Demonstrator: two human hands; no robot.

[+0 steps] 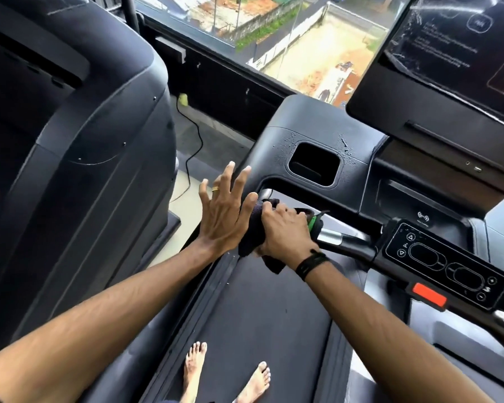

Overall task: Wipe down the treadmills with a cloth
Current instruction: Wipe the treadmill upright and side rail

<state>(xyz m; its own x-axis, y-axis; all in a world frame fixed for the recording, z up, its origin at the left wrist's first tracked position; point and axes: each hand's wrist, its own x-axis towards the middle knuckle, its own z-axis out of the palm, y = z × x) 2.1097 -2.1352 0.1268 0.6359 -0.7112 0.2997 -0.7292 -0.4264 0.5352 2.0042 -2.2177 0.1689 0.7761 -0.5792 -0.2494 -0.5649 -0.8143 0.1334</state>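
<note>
Both hands sit over the front of the treadmill (326,132) I am standing on. My right hand (284,232) is curled round a dark cloth (252,228), wrapping it onto the silver handlebar (330,237) just below the cup-holder panel, knuckles up, wrist bent slightly down, forearm reaching in from the lower right. My left hand (226,209) holds nothing: fingers straight and spread, palm facing down and away, its thumb side just beside the cloth; whether it touches the cloth I cannot tell. Water droplets sit on the panel around the cup holder (313,163), and the screen (454,53) above shows streaks. To wipe well, I judge I should keep the cloth wrapped fully round the bar, slide it along with firm steady pressure, then lift to the wet panel and dry the droplets, keeping clear of the button panel (445,264)
</note>
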